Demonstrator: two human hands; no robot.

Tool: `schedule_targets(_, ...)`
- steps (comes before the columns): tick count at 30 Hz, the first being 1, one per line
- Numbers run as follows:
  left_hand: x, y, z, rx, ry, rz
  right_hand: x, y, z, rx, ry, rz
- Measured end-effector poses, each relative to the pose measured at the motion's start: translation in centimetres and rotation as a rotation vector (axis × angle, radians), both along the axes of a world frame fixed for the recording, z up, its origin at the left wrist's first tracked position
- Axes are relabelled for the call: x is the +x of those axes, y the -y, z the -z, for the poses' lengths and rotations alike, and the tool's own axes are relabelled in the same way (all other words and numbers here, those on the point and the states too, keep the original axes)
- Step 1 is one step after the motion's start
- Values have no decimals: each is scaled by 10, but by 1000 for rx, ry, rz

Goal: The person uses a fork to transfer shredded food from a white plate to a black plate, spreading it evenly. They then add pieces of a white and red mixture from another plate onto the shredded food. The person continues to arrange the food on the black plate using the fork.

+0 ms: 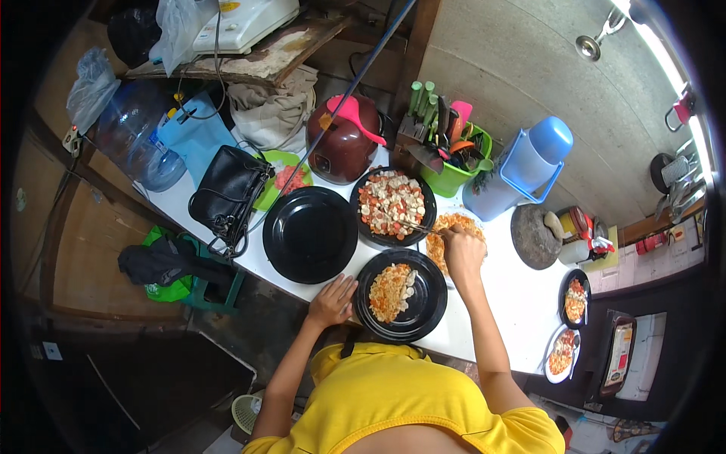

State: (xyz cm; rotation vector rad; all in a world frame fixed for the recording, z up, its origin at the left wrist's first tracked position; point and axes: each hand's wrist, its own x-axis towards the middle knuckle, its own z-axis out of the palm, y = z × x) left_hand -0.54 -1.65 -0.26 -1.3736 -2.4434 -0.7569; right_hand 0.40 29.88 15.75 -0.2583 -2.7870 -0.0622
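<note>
My right hand [463,246] grips a slim metal utensil [417,226]. The utensil's head is sunk among the chopped white and orange-red pieces in a black bowl [355,216], so its kind cannot be made out. Nearer to me, a black plate [426,312] carries fried rice [389,293] with some white pieces at its right side. Beside that plate's left rim, my left hand [333,301] lies flat on the table edge, fingers stretched out, holding nothing. Behind my right hand, partly covered by it, is more orange rice [456,222] on a light-coloured dish.
A bare black plate [310,234] lies at left, near a black handbag [231,189] and a green plate of pink food [265,198]. Behind stand a dark red rice cooker [342,151], a green utensil basket [445,181] and a blue jug [514,174]. Two served plates [550,371] occupy the right end.
</note>
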Motion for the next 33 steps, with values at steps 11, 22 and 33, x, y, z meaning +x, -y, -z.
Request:
schedule_targets(11,-3,2,9,36,33,19,120,46,-15,-143,-54,180)
schedule_targets(22,-4,1,11,44,43,42,205,66,11,-163,79,103)
schedule_targets(33,-4,1,11,64,52,34,165,22,15,68,201,-288)
